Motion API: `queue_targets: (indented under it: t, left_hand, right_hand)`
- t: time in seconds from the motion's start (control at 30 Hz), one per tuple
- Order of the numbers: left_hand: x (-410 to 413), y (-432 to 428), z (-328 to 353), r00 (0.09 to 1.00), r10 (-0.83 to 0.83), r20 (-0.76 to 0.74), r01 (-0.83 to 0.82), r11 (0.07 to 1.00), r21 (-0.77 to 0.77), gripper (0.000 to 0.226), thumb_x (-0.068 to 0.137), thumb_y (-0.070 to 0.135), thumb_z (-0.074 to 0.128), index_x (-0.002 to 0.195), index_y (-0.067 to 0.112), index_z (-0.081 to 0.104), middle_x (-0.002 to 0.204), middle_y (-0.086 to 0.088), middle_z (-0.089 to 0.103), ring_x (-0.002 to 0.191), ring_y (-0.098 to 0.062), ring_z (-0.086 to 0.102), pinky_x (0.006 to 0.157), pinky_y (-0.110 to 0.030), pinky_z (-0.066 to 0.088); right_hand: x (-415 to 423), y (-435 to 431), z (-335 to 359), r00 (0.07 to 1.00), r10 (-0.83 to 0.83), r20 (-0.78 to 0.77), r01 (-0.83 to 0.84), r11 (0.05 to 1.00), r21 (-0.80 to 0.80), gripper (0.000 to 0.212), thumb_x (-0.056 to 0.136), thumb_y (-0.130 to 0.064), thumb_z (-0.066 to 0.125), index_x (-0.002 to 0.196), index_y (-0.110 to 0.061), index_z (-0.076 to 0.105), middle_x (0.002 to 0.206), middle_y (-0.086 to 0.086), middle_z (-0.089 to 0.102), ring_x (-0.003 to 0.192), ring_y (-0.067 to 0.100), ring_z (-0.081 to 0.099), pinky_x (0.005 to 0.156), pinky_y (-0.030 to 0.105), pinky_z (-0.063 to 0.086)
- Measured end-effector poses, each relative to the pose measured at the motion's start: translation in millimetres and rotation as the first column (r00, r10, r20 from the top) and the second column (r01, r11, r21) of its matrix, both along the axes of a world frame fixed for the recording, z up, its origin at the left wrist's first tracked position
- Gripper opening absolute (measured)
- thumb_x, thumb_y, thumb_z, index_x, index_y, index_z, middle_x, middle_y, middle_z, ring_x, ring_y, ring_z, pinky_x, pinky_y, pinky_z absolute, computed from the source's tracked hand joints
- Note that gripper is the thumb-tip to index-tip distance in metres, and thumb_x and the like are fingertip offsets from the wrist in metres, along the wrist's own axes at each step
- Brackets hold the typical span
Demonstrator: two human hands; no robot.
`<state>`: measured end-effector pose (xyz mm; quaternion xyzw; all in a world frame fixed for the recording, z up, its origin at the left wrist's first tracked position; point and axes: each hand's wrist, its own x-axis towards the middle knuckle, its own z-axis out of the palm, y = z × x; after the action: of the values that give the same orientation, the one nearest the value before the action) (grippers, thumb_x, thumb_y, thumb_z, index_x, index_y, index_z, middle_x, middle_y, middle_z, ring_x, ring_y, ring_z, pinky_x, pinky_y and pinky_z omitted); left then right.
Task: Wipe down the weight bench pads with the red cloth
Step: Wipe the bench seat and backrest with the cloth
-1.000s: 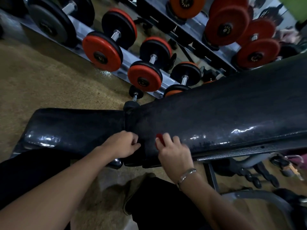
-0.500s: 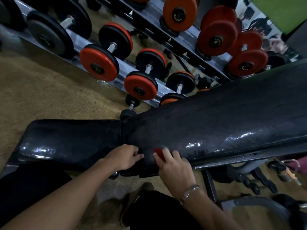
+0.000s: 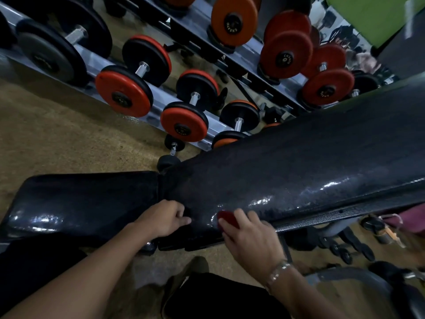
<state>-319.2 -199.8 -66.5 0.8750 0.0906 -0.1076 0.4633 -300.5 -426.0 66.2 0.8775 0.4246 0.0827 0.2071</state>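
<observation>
Cloth is lying pressed on the back pad under the right hand, while the left hand's curled fingers are gripping the pad's edge.

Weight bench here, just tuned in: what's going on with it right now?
A person is wiping the bench by hand. The right hand presses a red cloth against the near edge of the long back pad, close to the gap beside the seat pad. The left hand rests curled at that gap and holds no cloth. The pads look glossy with highlights; dumbbells sit racked behind.
</observation>
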Motion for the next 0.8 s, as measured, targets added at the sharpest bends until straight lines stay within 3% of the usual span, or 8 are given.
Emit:
queue_targets:
  t: [0.1, 0.23, 0.37, 0.43, 0.53, 0.67, 0.8]
  left_hand:
    - [-0.5, 1.3, 2.4, 1.0, -0.013, -0.027, 0.013, 1.0, -0.017, 0.043, 0.09, 0.053, 0.067, 0.07, 0.017, 0.056, 0.063, 0.003, 0.06, 0.058, -0.014, 0.058, 0.06, -0.033, 0.046]
    - [1.1, 3.1, 5.8, 0.999, -0.009, -0.048, 0.008, 1.0, -0.015, 0.043, 0.087, 0.054, 0.069, 0.068, 0.018, 0.055, 0.065, 0.002, 0.061, 0.06, -0.014, 0.06, 0.061, -0.032, 0.047]
    - [-2.8, -0.9, 9.9, 0.998, 0.01, 0.063, -0.008, 0.999, -0.031, 0.035, 0.088, 0.042, 0.073, 0.07, 0.022, 0.05, 0.06, 0.006, 0.056, 0.054, -0.009, 0.053, 0.056, -0.031, 0.044]
    - [-8.6, -9.7, 11.5, 0.968, 0.004, 0.25, -0.017, 0.999, 0.049, 0.026, 0.087, 0.032, 0.072, 0.078, 0.027, 0.048, 0.072, 0.01, 0.056, 0.066, -0.005, 0.054, 0.061, -0.031, 0.049]
    - [-17.1, -28.0, 6.4, 0.822, -0.05, 0.568, -0.06, 0.983, 0.174, 0.024, 0.086, 0.024, 0.071, 0.104, 0.031, 0.057, 0.101, 0.017, 0.054, 0.097, -0.004, 0.051, 0.08, -0.021, 0.047]
    - [-20.5, -42.5, -5.3, 0.74, -0.126, 0.661, -0.035, 0.974, 0.225, 0.045, 0.095, 0.029, 0.063, 0.14, 0.028, 0.057, 0.137, 0.012, 0.053, 0.125, -0.008, 0.046, 0.107, -0.022, 0.039]
    - [-22.6, -45.4, -9.8, 0.743, -0.182, 0.644, 0.016, 0.967, 0.255, 0.05, 0.1, 0.031, 0.056, 0.15, 0.032, 0.046, 0.148, 0.012, 0.048, 0.129, -0.01, 0.046, 0.109, -0.026, 0.042]
  right_hand:
    - [14.1, -12.6, 26.7, 0.997, -0.057, 0.055, 0.053, 0.996, 0.069, 0.027, 0.088, -0.044, 0.06, 0.112, -0.035, 0.068, 0.098, -0.001, 0.053, 0.077, 0.019, 0.053, 0.05, 0.033, 0.05]
    - [23.7, 3.0, 22.5, 0.98, -0.126, 0.157, 0.111, 0.989, 0.098, 0.031, 0.092, -0.041, 0.061, 0.117, -0.024, 0.067, 0.101, 0.003, 0.054, 0.077, 0.024, 0.054, 0.05, 0.034, 0.048]
    - [12.8, -6.5, 12.8, 0.997, -0.032, 0.077, 0.03, 0.999, 0.022, 0.035, 0.089, -0.04, 0.061, 0.121, -0.026, 0.065, 0.106, 0.002, 0.055, 0.08, 0.023, 0.055, 0.05, 0.035, 0.051]
    - [14.0, -20.7, 26.4, 0.999, -0.007, 0.043, 0.006, 1.0, 0.029, 0.033, 0.087, -0.041, 0.061, 0.117, -0.03, 0.067, 0.103, 0.0, 0.055, 0.078, 0.021, 0.054, 0.051, 0.034, 0.051]
    - [26.4, -28.4, 49.5, 0.992, -0.071, 0.106, 0.061, 0.994, 0.093, 0.029, 0.086, -0.04, 0.063, 0.113, -0.03, 0.069, 0.098, 0.001, 0.054, 0.076, 0.022, 0.054, 0.049, 0.032, 0.048]
    - [31.2, -9.0, 43.7, 0.971, -0.155, 0.179, 0.135, 0.984, 0.119, 0.035, 0.089, -0.04, 0.061, 0.12, -0.023, 0.066, 0.103, 0.004, 0.053, 0.079, 0.025, 0.054, 0.049, 0.034, 0.048]
    - [14.3, -21.3, 33.5, 0.998, -0.036, 0.052, 0.035, 0.999, 0.018, 0.035, 0.092, -0.041, 0.054, 0.123, -0.027, 0.064, 0.107, 0.002, 0.055, 0.082, 0.022, 0.056, 0.051, 0.036, 0.053]
